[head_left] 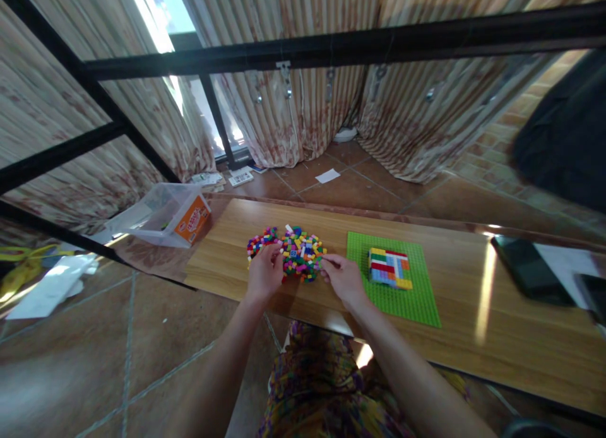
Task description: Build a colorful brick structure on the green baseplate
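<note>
A heap of small coloured bricks [296, 247] lies on the wooden table [473, 312]. My left hand [265, 272] rests at the heap's near left edge, fingers curled into the bricks. My right hand [343, 277] sits at the heap's right edge, fingers pinched against the bricks; what they hold is too small to name. To the right lies a green baseplate [421, 299] bearing a low block of striped coloured bricks [389, 267].
A clear plastic box with an orange label [165, 220] stands off the table's left end. A dark phone [530, 267] and white paper lie at the right. Black frame bars [331, 47] cross overhead. Curtains and tiled floor lie behind.
</note>
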`<state>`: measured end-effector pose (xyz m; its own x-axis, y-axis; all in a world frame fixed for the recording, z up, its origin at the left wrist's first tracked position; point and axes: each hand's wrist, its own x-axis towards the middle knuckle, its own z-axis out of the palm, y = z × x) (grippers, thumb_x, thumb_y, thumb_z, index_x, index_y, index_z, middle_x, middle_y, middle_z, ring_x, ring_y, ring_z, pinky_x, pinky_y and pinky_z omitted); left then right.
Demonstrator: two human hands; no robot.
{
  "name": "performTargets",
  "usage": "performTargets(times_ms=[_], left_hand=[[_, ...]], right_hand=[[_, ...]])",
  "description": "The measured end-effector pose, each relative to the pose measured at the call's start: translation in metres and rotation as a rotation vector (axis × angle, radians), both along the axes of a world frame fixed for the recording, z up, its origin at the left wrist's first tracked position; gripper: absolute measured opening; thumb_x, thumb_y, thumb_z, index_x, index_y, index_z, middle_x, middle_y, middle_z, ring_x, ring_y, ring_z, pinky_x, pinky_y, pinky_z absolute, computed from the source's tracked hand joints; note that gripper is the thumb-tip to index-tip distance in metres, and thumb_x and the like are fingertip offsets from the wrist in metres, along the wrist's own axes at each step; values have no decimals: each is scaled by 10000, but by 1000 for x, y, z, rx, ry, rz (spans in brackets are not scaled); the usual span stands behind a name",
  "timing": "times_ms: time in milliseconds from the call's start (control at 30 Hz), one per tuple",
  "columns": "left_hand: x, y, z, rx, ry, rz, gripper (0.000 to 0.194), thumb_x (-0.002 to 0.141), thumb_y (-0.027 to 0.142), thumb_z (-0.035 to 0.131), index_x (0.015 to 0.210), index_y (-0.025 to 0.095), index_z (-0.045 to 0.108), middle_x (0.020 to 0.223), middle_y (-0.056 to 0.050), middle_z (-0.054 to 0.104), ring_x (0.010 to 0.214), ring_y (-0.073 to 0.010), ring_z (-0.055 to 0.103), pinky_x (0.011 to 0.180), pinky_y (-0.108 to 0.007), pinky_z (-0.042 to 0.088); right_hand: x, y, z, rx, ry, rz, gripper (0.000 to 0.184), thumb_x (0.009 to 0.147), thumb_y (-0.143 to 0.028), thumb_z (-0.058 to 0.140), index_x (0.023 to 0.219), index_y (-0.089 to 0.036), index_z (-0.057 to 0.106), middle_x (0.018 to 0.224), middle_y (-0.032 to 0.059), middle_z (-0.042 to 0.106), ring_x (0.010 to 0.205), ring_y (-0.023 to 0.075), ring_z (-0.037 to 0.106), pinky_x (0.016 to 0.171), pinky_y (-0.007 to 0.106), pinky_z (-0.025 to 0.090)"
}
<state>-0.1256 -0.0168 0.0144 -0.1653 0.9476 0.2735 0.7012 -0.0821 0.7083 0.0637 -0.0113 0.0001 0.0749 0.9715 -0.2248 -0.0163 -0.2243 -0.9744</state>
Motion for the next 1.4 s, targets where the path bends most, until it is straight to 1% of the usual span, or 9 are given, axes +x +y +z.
performTargets(times_ms=[133, 233, 300, 500, 733, 900, 1000, 1133, 1400], left_hand=[[-18, -21, -1, 126, 28, 206, 285, 860, 293, 538, 1112, 183, 614, 1081, -109, 636, 973, -224, 618, 894, -363, 493], [-35, -29, -9, 195, 77, 378, 376, 873, 345, 529, 1196, 154, 553, 1252, -164, 548, 1219, -274, 499, 1059, -435, 393], [-41, -28, -18, 162, 94, 422, 436, 892, 370, 495, 1250, 121, 502, 1332, -210, 485, 1312, -303, 414, 1113, -479, 324], [-30, -11, -37, 67, 57, 404, 483, 925, 403, 424, 1288, 85, 453, 1414, -266, 404, 1386, -336, 330, 1140, -527, 260], [-2, -3, -36, 175, -156, 368, 438, 957, 386, 359, 1268, 101, 479, 1372, -221, 451, 1347, -271, 371, 1142, -456, 279], [8, -13, -38, 244, -344, 350, 427, 969, 440, 351, 1272, 170, 487, 1346, -150, 497, 1293, -218, 440, 1113, -391, 328], [3, -16, -39, 269, -365, 360, 412, 964, 458, 367, 1242, 190, 511, 1321, -128, 517, 1259, -205, 470, 1098, -379, 349], [-11, -15, -36, 271, -255, 384, 382, 946, 431, 423, 1195, 164, 538, 1312, -146, 509, 1272, -219, 455, 1100, -392, 348], [-35, 1, -36, 190, -112, 424, 362, 935, 377, 418, 1152, 124, 558, 1304, -179, 506, 1288, -248, 436, 1128, -428, 319]], right_hand=[[6, 2, -2, 38, -41, 42, 323, 693, -445, 658, 872, -189, 739, 673, 26, 706, 594, 164, 626, 514, 264, 456], [11, -1, -2, 30, -25, 39, 355, 695, -472, 659, 888, -185, 740, 687, 35, 708, 599, 169, 625, 501, 265, 449], [15, -4, -2, 31, -30, 23, 365, 701, -468, 654, 900, -175, 739, 668, 35, 697, 583, 165, 615, 503, 269, 449], [23, -15, -3, 73, -192, 87, 353, 776, -416, 581, 989, -173, 721, 750, 52, 714, 652, 187, 643, 609, 310, 483], [22, -26, 3, 212, -571, 111, 313, 836, -348, 493, 978, -176, 713, 890, 89, 725, 762, 216, 645, 731, 349, 464], [18, -26, 3, 245, -694, 142, 273, 834, -285, 482, 939, -176, 708, 896, 82, 725, 764, 203, 640, 738, 333, 459], [18, -24, 2, 262, -727, 151, 245, 825, -241, 482, 919, -178, 700, 895, 70, 720, 773, 190, 640, 748, 320, 461], [17, -23, 1, 279, -758, 156, 228, 813, -205, 499, 941, -175, 686, 903, 63, 700, 790, 181, 636, 759, 308, 466], [6, -16, 1, 343, -901, 171, 225, 821, -256, 596, 1016, -173, 674, 968, 77, 649, 796, 186, 617, 767, 313, 469]])
